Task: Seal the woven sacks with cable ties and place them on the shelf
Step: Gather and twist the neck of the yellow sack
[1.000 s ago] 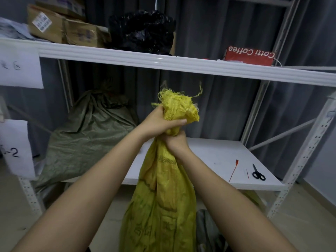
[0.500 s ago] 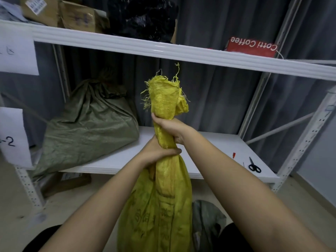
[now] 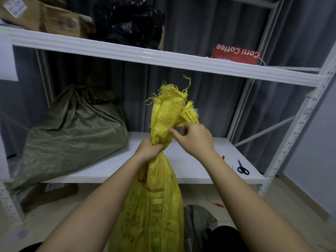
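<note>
Left hand (image 3: pixel 148 150): fist gripping yellow sack (image 3: pixel 154 206) neck
Right hand (image 3: pixel 195 138): fingers curled, pinching its flap
Sacks: one yellow, one green sack (image 3: pixel 72 131) on shelf (image 3: pixel 190 170)

A sack (image 3: pixel 152 206) stood upright in the near middle, before the shelf (image 3: pixel 190 171), its gathered neck rising above the shelf's front edge. The left hand (image 3: pixel 148 150) gripped the neck from the left; the right hand (image 3: pixel 195 138) was just right of the bunched top, its fingers touching the cloth above the left hand. A second sack (image 3: pixel 72 135) lay on the far left of the shelf. Scissors (image 3: pixel 242 168) lay near the shelf's right end. On the upper shelf (image 3: pixel 163 57) stood cardboard boxes (image 3: pixel 45 17) at left, a bag (image 3: pixel 129 22) beside them, and a coffee box (image 3: pixel 236 54) at right. Another sack (image 3: pixel 198 222) lay on the floor, right of the held one.
</note>
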### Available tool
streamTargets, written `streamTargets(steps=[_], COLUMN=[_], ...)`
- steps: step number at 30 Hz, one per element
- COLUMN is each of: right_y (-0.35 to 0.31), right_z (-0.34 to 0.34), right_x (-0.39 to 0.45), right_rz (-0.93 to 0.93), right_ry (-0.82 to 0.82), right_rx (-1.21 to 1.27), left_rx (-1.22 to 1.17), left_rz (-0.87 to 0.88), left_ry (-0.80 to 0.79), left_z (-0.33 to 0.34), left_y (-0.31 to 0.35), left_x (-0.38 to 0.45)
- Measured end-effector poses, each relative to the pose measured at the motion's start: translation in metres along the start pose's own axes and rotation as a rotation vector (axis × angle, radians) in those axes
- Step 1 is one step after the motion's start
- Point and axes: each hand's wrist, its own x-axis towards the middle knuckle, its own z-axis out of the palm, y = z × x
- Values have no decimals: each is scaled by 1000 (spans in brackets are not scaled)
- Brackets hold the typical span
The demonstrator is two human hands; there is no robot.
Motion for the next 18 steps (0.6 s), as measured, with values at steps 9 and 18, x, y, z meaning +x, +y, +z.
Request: streamTargets(steps=[9, 18], right_y=[0, -34], right_z=[29, 36], right_x=[14, 36], right_rz=[-640, -759], right_ry=[-294, -193], right_rx=[-1061, -971], left_rx=[92, -204], left_rz=[204, 36], left_ry=[-222, -191], left_z=[4, -16], left_y=[15, -10], left_x=[-19, -22])
